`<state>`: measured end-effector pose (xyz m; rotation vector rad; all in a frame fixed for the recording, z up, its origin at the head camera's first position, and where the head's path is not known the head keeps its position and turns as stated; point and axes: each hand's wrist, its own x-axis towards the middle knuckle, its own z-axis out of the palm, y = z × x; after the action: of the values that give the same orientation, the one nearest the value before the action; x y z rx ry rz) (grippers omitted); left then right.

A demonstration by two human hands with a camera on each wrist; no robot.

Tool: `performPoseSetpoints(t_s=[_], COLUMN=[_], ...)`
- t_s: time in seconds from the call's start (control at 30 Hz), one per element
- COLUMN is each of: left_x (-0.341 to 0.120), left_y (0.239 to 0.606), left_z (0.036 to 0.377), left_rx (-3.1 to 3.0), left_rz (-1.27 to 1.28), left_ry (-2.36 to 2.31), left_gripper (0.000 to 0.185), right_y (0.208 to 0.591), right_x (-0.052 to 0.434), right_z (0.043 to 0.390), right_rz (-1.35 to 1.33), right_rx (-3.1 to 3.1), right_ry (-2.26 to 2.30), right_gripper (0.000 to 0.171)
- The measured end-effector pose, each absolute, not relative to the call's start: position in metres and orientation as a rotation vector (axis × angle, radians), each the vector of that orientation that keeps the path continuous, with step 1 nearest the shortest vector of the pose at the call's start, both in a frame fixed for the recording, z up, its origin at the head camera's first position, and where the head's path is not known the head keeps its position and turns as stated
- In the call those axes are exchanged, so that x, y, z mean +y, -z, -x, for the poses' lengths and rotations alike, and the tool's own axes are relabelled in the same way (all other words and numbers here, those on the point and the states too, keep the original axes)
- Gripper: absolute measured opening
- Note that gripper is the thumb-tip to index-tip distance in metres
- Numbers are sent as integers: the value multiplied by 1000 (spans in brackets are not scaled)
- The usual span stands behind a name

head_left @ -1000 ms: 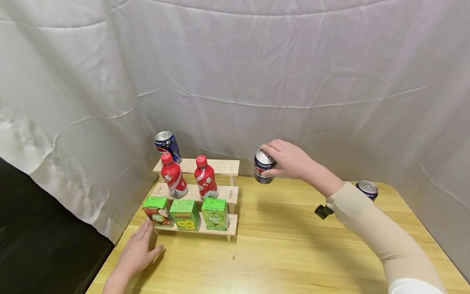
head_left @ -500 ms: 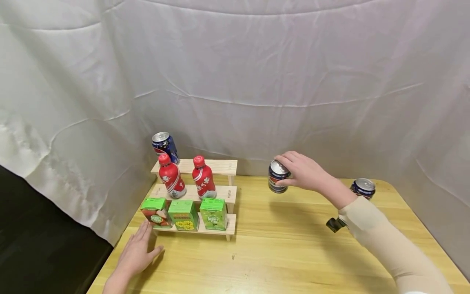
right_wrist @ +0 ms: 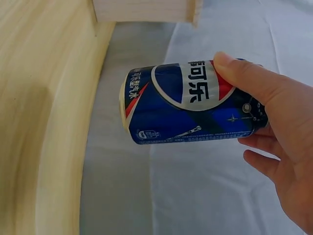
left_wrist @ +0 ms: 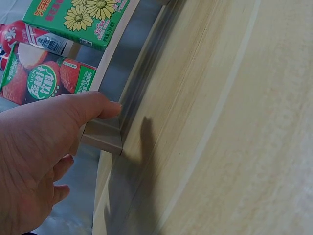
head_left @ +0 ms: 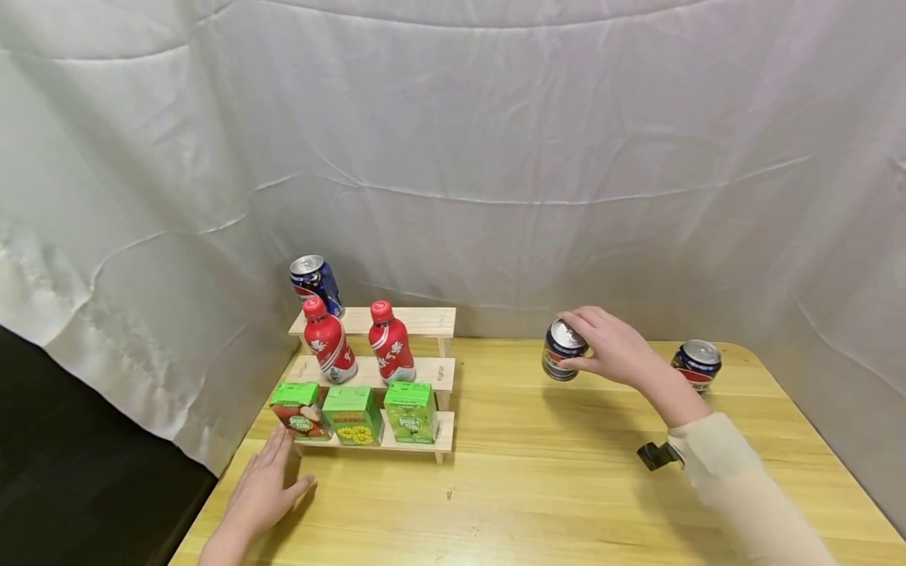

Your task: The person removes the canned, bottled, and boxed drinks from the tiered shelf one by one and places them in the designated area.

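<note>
Nearest, the left hand (head_left: 258, 491) lies with fingers extended and thumb spread at the front left corner of a three-tier wooden shelf (head_left: 444, 436); whether its fingertips touch the wood is hard to tell. Three green-topped drink cartons (head_left: 354, 417) line the lowest tier. Further back and to the right, the right hand (head_left: 614, 350) grips a soda can (head_left: 557, 365) by its upper part, nearly upright and clear of the wooden table (head_left: 552, 503). The can is glossy deep blue with a silver top; the right wrist view shows a round emblem with a red section under the thumb, dark characters on its white band, and a slanted red stripe near the base. Two red bottles (head_left: 392, 346) stand on the middle tier. A similar can (head_left: 697, 365) stands on the table at right, another (head_left: 325, 287) on the top tier, before a pale grey curtain (head_left: 495, 157).
</note>
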<state>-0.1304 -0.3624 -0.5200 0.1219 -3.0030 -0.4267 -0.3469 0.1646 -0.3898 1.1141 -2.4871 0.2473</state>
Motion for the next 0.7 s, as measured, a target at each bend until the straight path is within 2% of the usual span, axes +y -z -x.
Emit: performPoseSetpoints(t_s=[0.7], left_x=[-363], left_y=[522], left_z=[131], left_rx=[-2991], left_rz=[-116], left_ry=[434], left_gripper=[91], right_y=[419], right_x=[219], right_z=[346], right_rz=[-896], right_rx=[-2630], right_ry=[-350], right_gripper=[80])
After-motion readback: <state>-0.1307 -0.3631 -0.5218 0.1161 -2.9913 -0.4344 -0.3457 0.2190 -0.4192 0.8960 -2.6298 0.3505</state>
